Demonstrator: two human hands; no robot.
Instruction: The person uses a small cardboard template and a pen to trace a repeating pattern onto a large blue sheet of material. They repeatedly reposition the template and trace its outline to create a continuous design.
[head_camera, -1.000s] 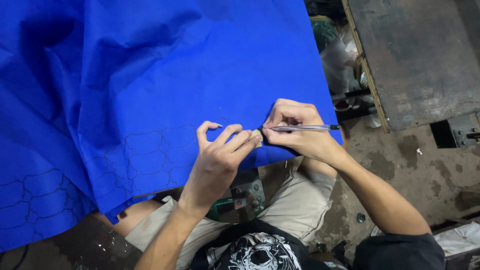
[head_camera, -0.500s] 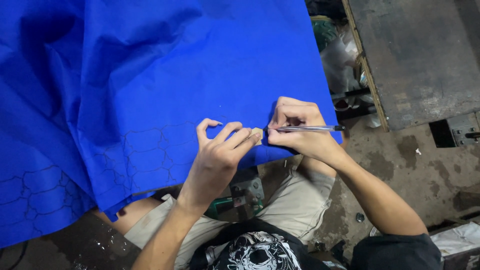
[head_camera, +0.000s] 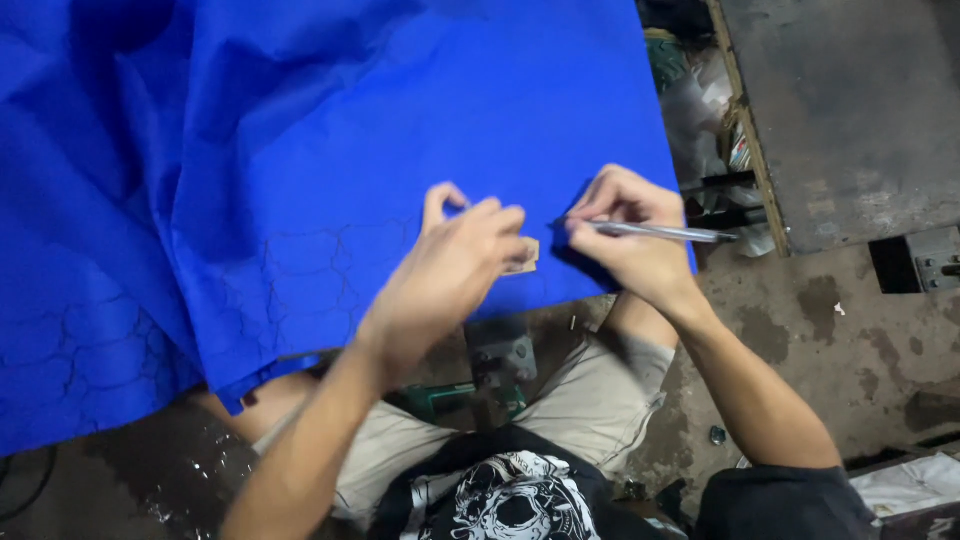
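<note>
At fabric edge (head_camera: 600, 285), pen (head_camera: 660, 232).

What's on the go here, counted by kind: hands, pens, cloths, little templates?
Hands: 2, left hand and right hand
Pens: 1, silver pen in the right hand
Cloths: 1, blue fabric
Templates: 1, small tan piece under the left fingers
Total: 5

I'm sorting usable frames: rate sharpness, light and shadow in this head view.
Head view: left hand slightly smeared by motion blur; right hand and pen sharper. Blue fabric is brightly, evenly lit, with deep shadow in its folds at upper left. The floor is dim; no glare.
</note>
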